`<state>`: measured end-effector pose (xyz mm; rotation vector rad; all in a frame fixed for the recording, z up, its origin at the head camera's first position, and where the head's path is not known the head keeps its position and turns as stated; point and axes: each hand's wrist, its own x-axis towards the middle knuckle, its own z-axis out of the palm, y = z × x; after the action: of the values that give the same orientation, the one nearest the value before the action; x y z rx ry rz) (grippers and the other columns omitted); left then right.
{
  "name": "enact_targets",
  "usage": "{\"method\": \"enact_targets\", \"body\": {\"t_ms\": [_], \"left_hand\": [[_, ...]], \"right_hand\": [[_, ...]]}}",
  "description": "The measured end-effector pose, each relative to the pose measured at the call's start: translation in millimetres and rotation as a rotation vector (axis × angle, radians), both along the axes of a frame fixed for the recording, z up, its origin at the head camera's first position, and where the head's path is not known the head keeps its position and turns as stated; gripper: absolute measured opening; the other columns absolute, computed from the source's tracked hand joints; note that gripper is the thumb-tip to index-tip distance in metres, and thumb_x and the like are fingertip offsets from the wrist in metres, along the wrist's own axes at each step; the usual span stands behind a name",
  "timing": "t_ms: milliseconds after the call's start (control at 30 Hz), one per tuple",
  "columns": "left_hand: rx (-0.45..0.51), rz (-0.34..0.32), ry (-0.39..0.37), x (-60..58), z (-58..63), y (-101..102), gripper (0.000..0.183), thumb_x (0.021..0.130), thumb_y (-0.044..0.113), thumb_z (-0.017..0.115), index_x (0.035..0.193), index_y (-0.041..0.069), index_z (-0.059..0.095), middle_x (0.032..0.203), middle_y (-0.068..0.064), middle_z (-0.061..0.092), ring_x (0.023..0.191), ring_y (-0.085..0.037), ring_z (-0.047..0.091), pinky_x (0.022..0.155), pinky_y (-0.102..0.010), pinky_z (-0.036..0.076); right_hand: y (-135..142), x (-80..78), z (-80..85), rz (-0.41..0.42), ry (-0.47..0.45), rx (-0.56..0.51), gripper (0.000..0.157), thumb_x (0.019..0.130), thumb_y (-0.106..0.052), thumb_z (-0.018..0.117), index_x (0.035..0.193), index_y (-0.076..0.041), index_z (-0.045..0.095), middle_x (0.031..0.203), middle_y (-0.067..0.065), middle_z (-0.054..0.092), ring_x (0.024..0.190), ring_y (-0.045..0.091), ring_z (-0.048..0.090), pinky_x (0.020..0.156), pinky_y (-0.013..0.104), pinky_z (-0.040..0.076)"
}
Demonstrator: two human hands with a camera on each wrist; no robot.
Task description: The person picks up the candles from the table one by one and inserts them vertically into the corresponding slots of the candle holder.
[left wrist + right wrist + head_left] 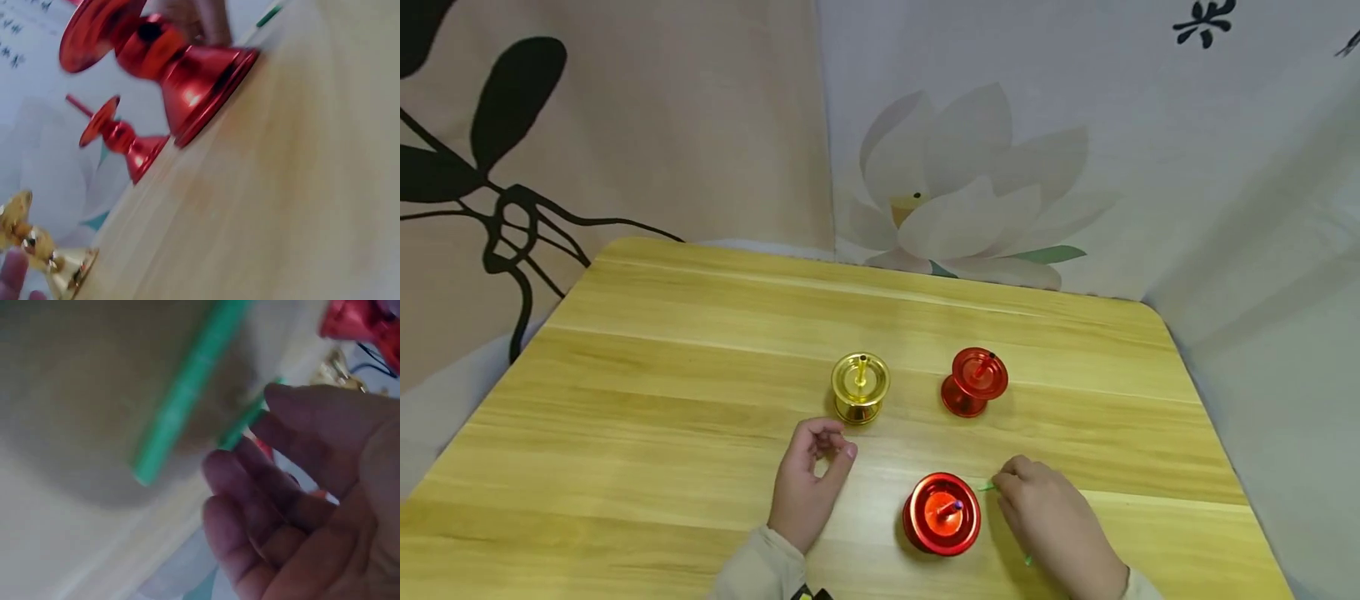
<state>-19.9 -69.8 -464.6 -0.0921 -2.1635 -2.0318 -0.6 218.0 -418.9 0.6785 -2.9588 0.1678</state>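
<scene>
My right hand point(1052, 521), at the right of the front red metal candle holder point(931, 546), pinches a thin green stick point(987, 487) at its fingertips. In the right wrist view this stick point(240, 425) crosses between thumb and fingers. A second green stick point(181, 400) lies on the table below the hand, mostly covered by it in the head view. My left hand point(808, 483) holds nothing; its fingers curl loosely just in front of the gold candle holder point(859, 387). Another red candle holder point(973, 383) stands farther back. A thin stem rises from each holder's dish.
The wooden table point(647, 400) has rounded back corners. A cloth curtain point(715, 125) with printed flowers and dark leaves hangs behind it and along the right side. The three holders form a triangle around the table's middle.
</scene>
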Motion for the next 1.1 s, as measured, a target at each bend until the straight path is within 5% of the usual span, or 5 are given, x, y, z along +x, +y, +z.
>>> {"method": "enact_targets", "body": {"t_ms": [333, 500, 700, 900, 1100], "left_hand": [[-0.123, 0.045, -0.027, -35.7, -3.4, -4.2, 0.07, 0.088, 0.009, 0.078, 0.147, 0.01, 0.04, 0.145, -0.005, 0.047, 0.135, -0.024, 0.046, 0.111, -0.046, 0.04], [-0.133, 0.033, -0.062, -46.9, -0.9, -3.5, 0.08, 0.085, 0.017, 0.082, 0.151, 0.014, 0.037, 0.147, -0.006, 0.049, 0.13, -0.028, 0.051, 0.111, -0.052, 0.039], [-0.163, 0.0, -0.1, -49.6, 3.1, -4.5, 0.083, 0.086, 0.021, 0.082, 0.155, 0.018, 0.035, 0.147, -0.008, 0.052, 0.129, -0.029, 0.053, 0.112, -0.051, 0.037], [-0.176, -0.002, -0.104, -47.6, 4.1, -4.6, 0.082, 0.087, 0.024, 0.081, 0.154, 0.019, 0.036, 0.147, -0.01, 0.053, 0.135, -0.029, 0.049, 0.114, -0.051, 0.036], [-0.16, -0.022, -0.107, -46.1, 3.4, -4.0, 0.081, 0.089, 0.027, 0.079, 0.156, 0.02, 0.034, 0.146, -0.009, 0.054, 0.134, -0.027, 0.05, 0.112, -0.052, 0.038]], "right_hand": [[-6.0, -10.6, 2.2, -0.084, -0.094, -0.036, 0.024, 0.077, -0.008, 0.075, 0.069, -0.021, 0.056, 0.064, -0.014, 0.047, 0.057, 0.005, 0.04, 0.051, 0.022, 0.039], [-11.9, -14.6, 8.2, -0.053, 0.023, -0.134, 0.019, 0.074, -0.006, 0.081, 0.075, -0.02, 0.067, 0.07, -0.015, 0.054, 0.062, 0.002, 0.048, 0.055, 0.021, 0.046], [-23.8, -27.7, 21.1, 0.063, 0.125, -0.331, 0.02, 0.072, -0.003, 0.088, 0.086, -0.011, 0.078, 0.083, -0.01, 0.061, 0.073, 0.002, 0.052, 0.058, 0.017, 0.049], [-46.7, -51.8, 40.5, 0.094, 0.027, -0.423, 0.016, 0.083, -0.011, 0.083, 0.098, -0.012, 0.078, 0.099, -0.006, 0.072, 0.086, 0.008, 0.066, 0.071, 0.028, 0.058], [-73.5, -78.6, 63.3, 0.095, -0.017, -0.484, 0.031, 0.087, -0.012, 0.079, 0.117, -0.007, 0.072, 0.088, -0.006, 0.074, 0.072, 0.003, 0.066, 0.065, 0.024, 0.057]]}}
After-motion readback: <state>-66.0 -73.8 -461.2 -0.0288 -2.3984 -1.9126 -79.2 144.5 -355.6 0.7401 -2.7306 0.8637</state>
